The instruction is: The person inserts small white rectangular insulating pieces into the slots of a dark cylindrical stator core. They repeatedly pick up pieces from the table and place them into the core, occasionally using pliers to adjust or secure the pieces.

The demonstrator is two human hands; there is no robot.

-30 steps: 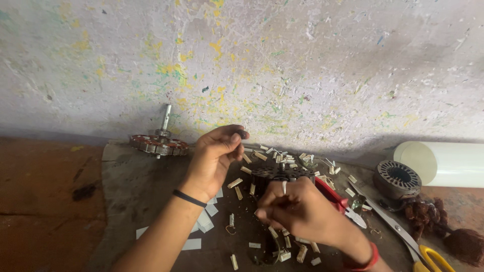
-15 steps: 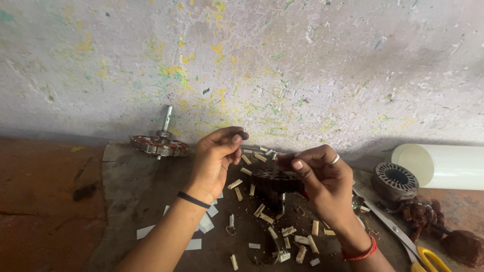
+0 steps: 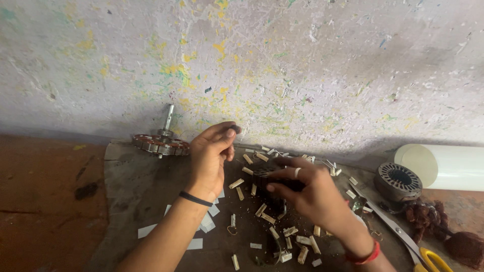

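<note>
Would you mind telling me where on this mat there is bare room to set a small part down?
The mat is bare between the rotor with its shaft and the left hand. The brown floor left of the mat is free too. Between both hands and below the right hand, paper scraps crowd it.

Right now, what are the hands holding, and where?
Right hand grips the dark slotted motor core by its near edge. Left hand pinches something small, too hidden to identify.

This is a small motor repair workshop. A rotor point(image 3: 161, 142) on its shaft, a round stator core point(image 3: 398, 181), tangled copper wire point(image 3: 428, 217) and paper scraps point(image 3: 252, 191) litter the floor point(image 3: 45, 201) beside a paint-flecked wall point(image 3: 302, 65).
</note>
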